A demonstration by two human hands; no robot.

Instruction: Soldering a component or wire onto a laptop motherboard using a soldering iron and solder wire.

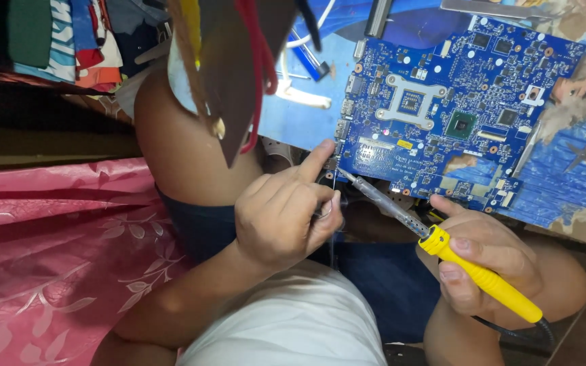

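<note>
The right hand (486, 264) has its fingers curled tight around the yellow handle of a soldering iron (442, 247), whose metal tip reaches the lower left corner of the blue circuit board (456, 102). That board lies at the near edge of the blue table (300, 115). The left hand (286, 213) is mostly closed, pinching a thin solder wire (334, 186) by that same corner, forefinger stretched to touch the board's edge.

Single head view, steep downward, close over lap and blue circuit board (456, 108).

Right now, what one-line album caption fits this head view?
Right hand steers a yellow-handled soldering iron to a blue circuit board's edge; left hand feeds thin wire.
</note>
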